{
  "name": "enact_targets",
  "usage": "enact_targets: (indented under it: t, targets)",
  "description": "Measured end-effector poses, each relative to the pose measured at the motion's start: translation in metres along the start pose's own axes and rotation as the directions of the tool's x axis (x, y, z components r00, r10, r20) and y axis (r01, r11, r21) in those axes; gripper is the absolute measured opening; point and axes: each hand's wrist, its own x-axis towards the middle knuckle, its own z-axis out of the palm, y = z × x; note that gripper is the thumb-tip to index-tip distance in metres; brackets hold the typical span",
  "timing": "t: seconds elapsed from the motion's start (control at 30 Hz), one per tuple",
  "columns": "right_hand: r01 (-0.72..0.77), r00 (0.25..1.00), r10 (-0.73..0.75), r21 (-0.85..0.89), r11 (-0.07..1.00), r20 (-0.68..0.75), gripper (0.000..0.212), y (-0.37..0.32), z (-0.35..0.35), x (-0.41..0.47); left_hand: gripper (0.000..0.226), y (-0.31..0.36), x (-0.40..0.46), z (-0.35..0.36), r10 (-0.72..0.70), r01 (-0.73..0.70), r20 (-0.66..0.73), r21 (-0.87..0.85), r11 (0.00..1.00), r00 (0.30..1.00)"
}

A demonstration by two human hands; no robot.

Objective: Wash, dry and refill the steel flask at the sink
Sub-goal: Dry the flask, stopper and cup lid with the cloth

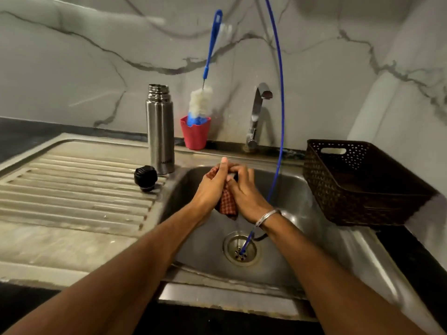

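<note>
We work a cloth over the sink while the flask waits behind.

Over the steel sink basin [290,213], our left hand [212,187] and right hand [244,192] both clutch a red checked cloth [227,201], each grip curled round it. Farther left, the black round cap [145,178] lies on the ribbed drainer surface [72,189]; just beyond stands the uncapped cylindrical steel flask [160,129], upright.
</note>
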Motion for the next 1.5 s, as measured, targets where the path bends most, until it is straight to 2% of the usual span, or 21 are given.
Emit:
enact_targets:
  t: [0.07, 0.17, 0.27, 0.3, 0.37, 0.4, 0.43, 0.5, 0.6, 0.67, 0.77, 0.9, 1.0, 1.07, 1.17, 1.23, 1.37, 1.5]
  targets:
    - [0.025, 1.0, -0.025, -0.003, 1.0, 0.0, 0.035, -0.001, -0.001, 0.0, 0.049, -0.001, 0.001, -0.003, 0.034, -0.034, -0.003, -0.024, 0.999, 0.999]
    - [0.103, 0.992, -0.107, -0.062, 0.993, -0.064, 0.047, -0.001, 0.0, -0.005, 0.052, -0.001, -0.001, -0.008, 0.028, -0.04, -0.09, -0.135, 0.99, 0.996]
    - [0.039, 0.962, -0.042, -0.016, 0.999, -0.268, 0.075, -0.004, 0.008, -0.007, 0.057, -0.006, -0.004, -0.011, -0.017, -0.019, -0.131, -0.265, 0.964, 0.991]
    - [0.023, 0.943, -0.016, 0.019, 1.0, -0.333, 0.071, -0.003, 0.009, -0.005, 0.064, -0.006, -0.002, -0.012, -0.033, -0.013, -0.145, -0.306, 0.952, 0.989]
    - [0.066, 0.923, -0.061, -0.002, 0.998, -0.381, 0.038, -0.005, 0.009, -0.006, 0.076, -0.002, -0.005, -0.014, -0.032, -0.01, -0.118, -0.338, 0.941, 0.992]
    - [0.078, 0.926, -0.091, -0.05, 0.996, -0.367, 0.023, -0.005, 0.009, -0.008, 0.075, 0.0, -0.008, -0.013, -0.014, -0.021, -0.108, -0.321, 0.947, 0.994]
    - [0.062, 0.929, -0.092, -0.096, 0.993, -0.359, 0.018, -0.003, 0.009, -0.009, 0.069, 0.0, -0.009, -0.011, 0.01, -0.037, -0.1, -0.27, 0.962, 0.995]
    - [-0.021, 0.923, -0.042, -0.16, 0.987, -0.382, 0.019, 0.001, 0.009, -0.011, 0.056, -0.004, -0.012, -0.006, 0.134, -0.143, -0.078, -0.131, 0.981, 0.988]
    - [-0.049, 0.949, 0.044, -0.011, 0.999, -0.311, 0.017, -0.008, 0.012, -0.011, 0.063, -0.009, -0.015, -0.008, 0.435, -0.431, -0.033, 0.08, 0.899, 0.9]
    - [-0.026, 0.966, 0.036, 0.04, 0.999, -0.256, 0.017, -0.017, 0.018, -0.012, 0.066, -0.01, -0.013, -0.012, 0.53, -0.523, -0.026, 0.131, 0.842, 0.848]
    - [0.044, 0.97, -0.03, 0.053, 0.998, -0.241, 0.016, -0.027, 0.026, -0.02, 0.053, -0.01, -0.009, -0.016, 0.472, -0.467, -0.077, 0.072, 0.881, 0.878]
    - [0.158, 0.968, -0.168, -0.068, 0.985, -0.184, 0.022, -0.033, 0.026, -0.025, 0.032, -0.002, -0.007, -0.022, 0.193, -0.206, -0.148, -0.077, 0.976, 0.97]
    - [0.181, 0.97, -0.196, -0.112, 0.977, -0.14, 0.025, -0.031, 0.024, -0.024, 0.041, -0.005, -0.007, -0.024, -0.005, -0.027, -0.142, -0.225, 0.974, 0.99]
    - [0.158, 0.972, -0.153, 0.013, 0.987, -0.179, 0.025, -0.032, 0.022, -0.02, 0.055, -0.009, -0.007, -0.023, -0.112, 0.08, -0.084, -0.315, 0.946, 0.99]
    - [0.068, 0.982, 0.0, 0.348, 0.935, -0.191, 0.017, -0.042, 0.015, -0.019, 0.082, -0.013, -0.004, -0.022, -0.123, 0.11, -0.019, -0.321, 0.941, 0.992]
    - [0.024, 0.982, 0.068, 0.473, 0.881, -0.177, 0.018, -0.044, 0.01, -0.02, 0.091, -0.014, -0.001, -0.023, -0.129, 0.115, -0.022, -0.321, 0.94, 0.991]
    - [-0.045, 0.95, 0.237, 0.662, 0.748, -0.203, 0.018, -0.039, 0.009, -0.017, 0.083, -0.018, 0.008, -0.027, -0.124, 0.094, -0.082, -0.301, 0.949, 0.989]
    - [-0.151, 0.915, 0.391, 0.813, 0.562, -0.1, 0.021, -0.029, 0.006, -0.008, 0.078, -0.017, 0.013, -0.029, -0.161, 0.135, -0.064, -0.303, 0.943, 0.985]
